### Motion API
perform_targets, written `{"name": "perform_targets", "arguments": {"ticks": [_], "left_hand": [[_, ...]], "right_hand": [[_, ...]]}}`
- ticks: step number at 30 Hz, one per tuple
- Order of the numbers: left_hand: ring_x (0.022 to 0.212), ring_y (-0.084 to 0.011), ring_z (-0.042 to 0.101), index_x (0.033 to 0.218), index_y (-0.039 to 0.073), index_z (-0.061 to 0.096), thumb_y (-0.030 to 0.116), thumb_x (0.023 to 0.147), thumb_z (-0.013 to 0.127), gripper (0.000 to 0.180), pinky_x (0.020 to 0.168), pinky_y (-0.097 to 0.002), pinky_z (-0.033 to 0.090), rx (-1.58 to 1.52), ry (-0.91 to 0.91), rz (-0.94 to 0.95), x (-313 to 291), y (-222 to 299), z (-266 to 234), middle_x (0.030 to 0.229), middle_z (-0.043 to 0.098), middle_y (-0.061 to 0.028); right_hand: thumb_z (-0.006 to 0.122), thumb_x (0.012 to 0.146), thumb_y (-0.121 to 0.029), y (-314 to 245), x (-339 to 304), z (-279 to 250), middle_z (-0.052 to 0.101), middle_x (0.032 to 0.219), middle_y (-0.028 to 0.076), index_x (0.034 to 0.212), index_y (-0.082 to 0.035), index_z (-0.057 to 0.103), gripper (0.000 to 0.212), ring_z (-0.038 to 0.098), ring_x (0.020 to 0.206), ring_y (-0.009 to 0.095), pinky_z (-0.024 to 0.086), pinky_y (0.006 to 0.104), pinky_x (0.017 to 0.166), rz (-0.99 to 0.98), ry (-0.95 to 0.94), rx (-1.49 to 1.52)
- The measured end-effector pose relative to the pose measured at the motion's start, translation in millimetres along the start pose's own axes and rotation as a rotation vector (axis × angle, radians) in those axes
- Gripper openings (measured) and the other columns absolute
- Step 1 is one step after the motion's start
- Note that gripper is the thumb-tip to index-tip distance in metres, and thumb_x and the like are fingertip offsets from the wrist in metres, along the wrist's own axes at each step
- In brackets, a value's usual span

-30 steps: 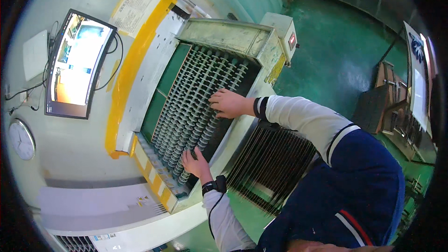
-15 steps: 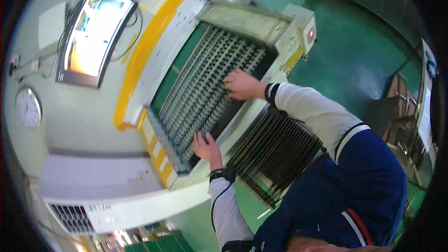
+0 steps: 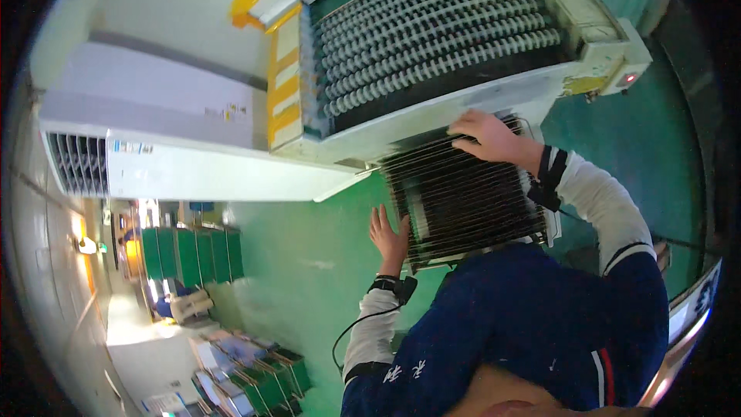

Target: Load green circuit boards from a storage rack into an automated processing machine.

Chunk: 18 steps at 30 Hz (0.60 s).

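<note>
Between left hand (image 3: 390,238) and right hand (image 3: 494,139), a dark slatted rack (image 3: 480,205): just to the right of the left hand, mostly below and to the left of the right one, upper corner partly hidden under the right fingers and palm. On the left, fingers spread wide and pointing up, hand open and unburdened, right beside the near left edge of the rack; contact hard to tell. On the right, fingers loosely bent and pointing left, thumb side a little apart, half open over the upper slats, again with touch impossible to confirm. Across the rack, many thin parallel lines, closely spaced, brownish to black, with a paler patch low inside near the left hand. On both wrists, black bands (image 3: 395,287). Above both hands, a pale machine casing (image 3: 455,108), with rows of grey disc rollers (image 3: 436,35) inside and a small red light (image 3: 631,79) up and to the right of the right hand. Left of the left hand, green floor (image 3: 309,243); farther up and left, a long white unit (image 3: 208,174); farther left still, upright green panels (image 3: 189,255).
</note>
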<state>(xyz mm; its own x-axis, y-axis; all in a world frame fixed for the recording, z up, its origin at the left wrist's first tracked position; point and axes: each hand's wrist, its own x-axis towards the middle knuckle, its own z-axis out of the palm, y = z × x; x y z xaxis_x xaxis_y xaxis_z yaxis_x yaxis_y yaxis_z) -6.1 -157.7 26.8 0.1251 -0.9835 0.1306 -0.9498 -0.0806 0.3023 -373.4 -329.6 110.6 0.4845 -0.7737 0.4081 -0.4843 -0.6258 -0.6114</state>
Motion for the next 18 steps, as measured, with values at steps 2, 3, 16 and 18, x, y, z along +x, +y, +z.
{"name": "perform_targets", "arguments": {"ticks": [2,3,16,18], "left_hand": [[0.137,-0.0447,0.048,0.155,0.008,0.043,0.046,0.095,0.071,0.077,0.112,-0.0558,0.038,-0.032,-0.022,-0.097,-27.8,-7.8,6.8,0.151,0.050,-0.0236],[0.134,-0.0449,0.051,0.155,0.008,0.043,0.048,0.095,0.070,0.077,0.110,-0.0547,0.040,-0.051,-0.027,-0.148,-37.1,-9.1,10.6,0.147,0.055,-0.0244],[0.109,-0.0439,0.067,0.139,0.003,0.056,0.057,0.096,0.062,0.070,0.092,-0.0510,0.054,-0.187,-0.055,-0.483,-48.2,22.4,-1.4,0.120,0.070,-0.0247],[0.109,-0.0442,0.067,0.135,0.004,0.058,0.057,0.096,0.062,0.067,0.091,-0.0513,0.054,-0.222,-0.079,-0.491,-40.9,32.5,-8.7,0.120,0.070,-0.0246]], "right_hand": [[0.073,0.091,-0.035,11.4,-5.0,15.8,0.068,0.118,0.018,0.116,-0.004,0.069,0.040,0.062,0.112,0.040,0.049,0.0511,0.097,0.070,-0.090,0.000],[0.073,0.091,-0.037,20.9,-5.9,25.0,0.068,0.117,0.018,0.117,-0.004,0.070,0.042,0.062,0.113,0.041,0.049,0.0506,0.098,0.110,-0.103,-0.047],[0.067,0.091,-0.061,72.5,38.7,93.0,0.074,0.100,0.026,0.102,0.004,0.076,0.066,0.070,0.096,0.041,0.053,0.0471,0.085,0.487,-0.495,-0.148],[0.069,0.089,-0.063,92.2,28.2,97.0,0.074,0.096,0.025,0.098,0.003,0.077,0.067,0.071,0.092,0.039,0.053,0.0463,0.083,0.397,-0.346,-0.188]]}}
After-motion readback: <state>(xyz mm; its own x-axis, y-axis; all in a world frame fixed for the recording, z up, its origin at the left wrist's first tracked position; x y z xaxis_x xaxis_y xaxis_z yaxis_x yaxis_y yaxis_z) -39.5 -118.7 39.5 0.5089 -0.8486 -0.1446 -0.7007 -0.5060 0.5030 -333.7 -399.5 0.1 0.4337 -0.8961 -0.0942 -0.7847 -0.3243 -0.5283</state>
